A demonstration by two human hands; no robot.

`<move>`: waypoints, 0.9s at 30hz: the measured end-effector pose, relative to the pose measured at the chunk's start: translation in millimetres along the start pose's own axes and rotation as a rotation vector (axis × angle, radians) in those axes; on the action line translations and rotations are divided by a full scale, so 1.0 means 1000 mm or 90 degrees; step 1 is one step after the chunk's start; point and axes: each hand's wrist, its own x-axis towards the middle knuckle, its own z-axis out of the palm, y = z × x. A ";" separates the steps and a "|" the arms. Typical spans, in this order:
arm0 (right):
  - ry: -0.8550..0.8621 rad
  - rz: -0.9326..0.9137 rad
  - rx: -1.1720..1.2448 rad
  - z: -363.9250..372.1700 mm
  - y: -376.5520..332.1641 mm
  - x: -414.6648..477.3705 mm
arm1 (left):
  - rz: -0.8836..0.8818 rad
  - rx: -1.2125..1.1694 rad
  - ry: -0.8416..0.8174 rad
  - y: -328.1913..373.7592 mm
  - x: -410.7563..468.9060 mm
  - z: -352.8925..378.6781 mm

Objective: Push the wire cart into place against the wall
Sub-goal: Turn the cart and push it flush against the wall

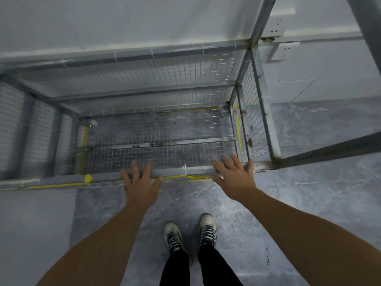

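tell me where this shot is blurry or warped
Head view: the left side of the wire cart is smeared by motion blur; wide-angle distortion bends its near rail; both hands, left hand and right hand, are slightly soft; lighting is flat, no glare.

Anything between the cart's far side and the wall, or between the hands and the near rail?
Nothing visible. The wire cart has its far rail already beside the wall. Left hand and right hand are spread open at the near rail, unobstructed.

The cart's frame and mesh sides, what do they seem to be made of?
Frame: apparently grey-painted steel bar, dull and scuffed, rust-like spots at joints. Mesh sides: thin bare-looking wire grid, probably galvanised, tied on with wire.
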 end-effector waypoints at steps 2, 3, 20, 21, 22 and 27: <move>0.021 0.004 -0.008 0.003 -0.001 0.005 | 0.020 0.008 0.001 -0.010 0.010 0.006; 0.032 0.004 -0.012 0.004 -0.001 0.007 | 0.045 0.027 0.006 -0.017 0.015 0.009; 0.157 0.021 -0.049 0.019 -0.002 0.012 | 0.136 0.028 0.025 -0.025 0.029 0.013; 0.168 0.021 -0.052 0.020 -0.001 0.013 | 0.137 0.003 0.038 -0.028 0.031 0.015; 0.176 0.019 -0.055 0.022 -0.001 0.014 | 0.137 -0.011 0.044 -0.028 0.032 0.014; 0.233 0.006 -0.067 0.028 -0.002 0.019 | 0.112 -0.043 0.034 -0.024 0.036 0.008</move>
